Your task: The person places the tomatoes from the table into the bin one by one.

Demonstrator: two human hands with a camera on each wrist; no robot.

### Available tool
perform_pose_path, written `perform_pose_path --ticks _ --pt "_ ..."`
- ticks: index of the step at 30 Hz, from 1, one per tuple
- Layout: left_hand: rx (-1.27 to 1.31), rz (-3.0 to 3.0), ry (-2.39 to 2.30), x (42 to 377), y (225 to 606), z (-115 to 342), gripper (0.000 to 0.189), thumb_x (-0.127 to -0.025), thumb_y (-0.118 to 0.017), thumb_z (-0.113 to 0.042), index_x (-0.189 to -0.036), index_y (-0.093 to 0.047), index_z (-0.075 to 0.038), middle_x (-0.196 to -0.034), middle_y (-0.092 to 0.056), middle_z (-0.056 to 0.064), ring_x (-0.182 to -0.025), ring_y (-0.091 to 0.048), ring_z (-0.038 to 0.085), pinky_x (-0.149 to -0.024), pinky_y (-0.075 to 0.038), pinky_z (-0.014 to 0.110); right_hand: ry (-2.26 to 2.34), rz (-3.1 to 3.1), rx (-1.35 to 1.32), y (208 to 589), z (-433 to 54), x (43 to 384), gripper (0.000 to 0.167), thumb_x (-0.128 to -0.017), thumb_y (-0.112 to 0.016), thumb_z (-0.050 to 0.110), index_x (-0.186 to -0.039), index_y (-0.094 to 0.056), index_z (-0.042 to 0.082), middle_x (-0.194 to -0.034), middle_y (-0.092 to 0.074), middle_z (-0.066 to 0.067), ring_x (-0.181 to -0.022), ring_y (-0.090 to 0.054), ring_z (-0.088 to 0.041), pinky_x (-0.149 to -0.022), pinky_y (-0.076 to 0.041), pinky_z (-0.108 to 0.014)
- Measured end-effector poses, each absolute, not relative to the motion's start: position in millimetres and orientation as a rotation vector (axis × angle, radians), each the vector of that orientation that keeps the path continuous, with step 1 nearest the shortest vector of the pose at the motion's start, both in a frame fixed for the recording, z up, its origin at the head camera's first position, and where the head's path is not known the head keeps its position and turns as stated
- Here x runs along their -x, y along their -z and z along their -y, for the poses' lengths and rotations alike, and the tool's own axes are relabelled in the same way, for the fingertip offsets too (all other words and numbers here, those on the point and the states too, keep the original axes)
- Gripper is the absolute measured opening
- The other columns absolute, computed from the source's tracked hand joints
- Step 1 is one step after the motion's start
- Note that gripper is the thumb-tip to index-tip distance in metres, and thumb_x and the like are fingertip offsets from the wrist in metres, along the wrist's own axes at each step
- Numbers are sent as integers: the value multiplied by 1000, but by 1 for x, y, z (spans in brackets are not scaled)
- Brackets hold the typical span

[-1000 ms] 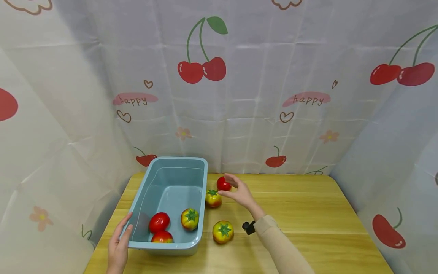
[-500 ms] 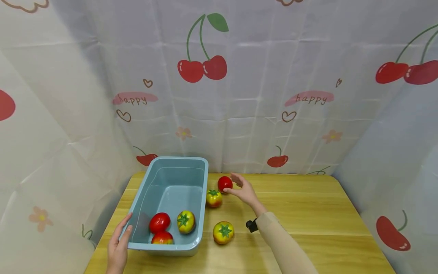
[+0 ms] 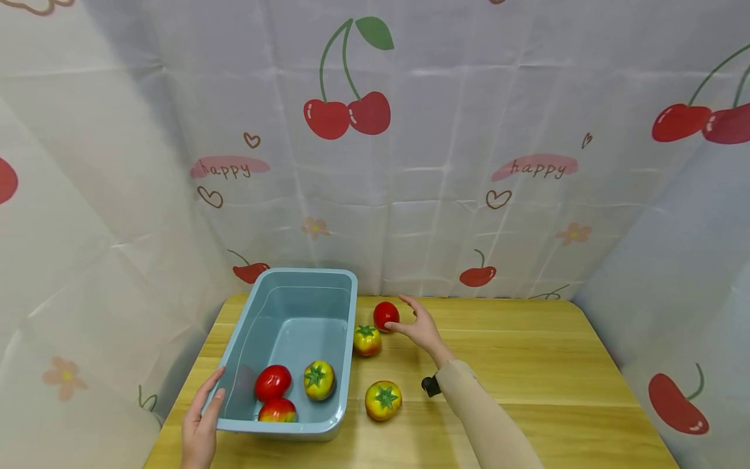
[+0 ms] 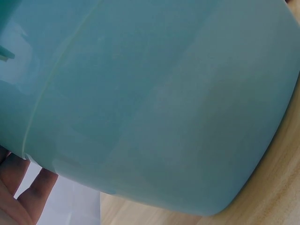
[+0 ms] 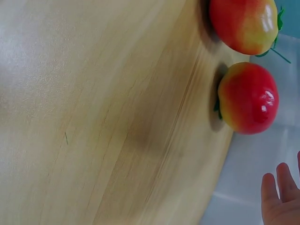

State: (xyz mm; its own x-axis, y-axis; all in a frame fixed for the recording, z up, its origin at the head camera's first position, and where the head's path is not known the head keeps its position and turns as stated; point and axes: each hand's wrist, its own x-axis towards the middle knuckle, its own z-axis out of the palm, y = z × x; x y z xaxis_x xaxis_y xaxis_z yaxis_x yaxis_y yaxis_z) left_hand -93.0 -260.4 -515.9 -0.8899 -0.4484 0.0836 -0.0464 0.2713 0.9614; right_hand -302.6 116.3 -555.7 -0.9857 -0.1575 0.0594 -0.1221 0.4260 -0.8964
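My left hand [image 3: 200, 423] rests at the near left corner of a blue-grey plastic bin [image 3: 346, 345], its fingers and thumb against the rim. In the left wrist view, two fingers [image 4: 40, 190] reach the edge of the bin wall [image 4: 164, 103]. My right hand [image 3: 423, 331] is spread just right of a red toy tomato [image 3: 386, 315], thumb close to its near side. The right wrist view has the hand [image 5: 281, 201] below that red tomato [image 5: 251, 98]. A yellow-green toy tomato [image 3: 367, 341] sits between the red one and the bin.
Another yellow-green tomato [image 3: 383, 400] lies on the wooden table [image 3: 515, 371] nearer me. Inside the bin are two red tomatoes, one whole in view [image 3: 273, 383], one partly behind the front rim [image 3: 278, 411], and a yellow-green one [image 3: 319, 380]. A cherry-print curtain [image 3: 433, 215] stands behind.
My right hand has shifted slightly right, from overlapping the red tomato to beside it. The yellow-green tomato in the bin has rolled a little left. My left hand stays at the bin corner.
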Motion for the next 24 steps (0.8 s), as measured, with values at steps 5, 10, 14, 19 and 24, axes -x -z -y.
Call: perform_pose_path --ticks 5,10,14,19,24 --pt "-465 2214 1637 93 515 260 40 -101 -43 -23 -137 -47 -6 -138 -44 -8 -121 -35 -1 -89 -30 4 1600 -2637 235 561 -113 308 75 -76 -80 25 -140 -44 16 -145 -37 -11 -133 -31 -34 -103 -26 -57" --pt "-466 2212 1645 93 517 260 40 -101 -44 -22 -137 -48 -6 -137 -45 -8 -121 -36 -1 -89 -30 4 1594 -2621 187 565 -111 314 75 -77 -79 21 -141 -42 14 -146 -35 -13 -133 -30 -35 -104 -25 -58" --pt "-463 2211 1655 93 517 258 40 -101 -44 -22 -137 -48 -6 -137 -44 -8 -121 -35 -1 -89 -30 4 1594 -2604 153 569 -109 318 75 -77 -79 20 -142 -41 13 -147 -33 -14 -133 -29 -36 -104 -25 -58" --pt "-477 2213 1655 93 517 258 40 -101 -44 -22 -137 -47 -6 -135 -45 -10 -120 -36 -1 -88 -30 4 1575 -2595 134 573 -106 322 76 -77 -79 20 -142 -40 11 -147 -33 -15 -133 -29 -36 -104 -26 -57" --pt "-488 2198 1670 93 517 259 40 -100 -44 -22 -137 -47 -6 -134 -45 -11 -120 -36 -1 -88 -30 5 1571 -2565 132 575 -101 326 78 -76 -79 18 -142 -38 8 -146 -33 -16 -133 -28 -37 -105 -25 -57"
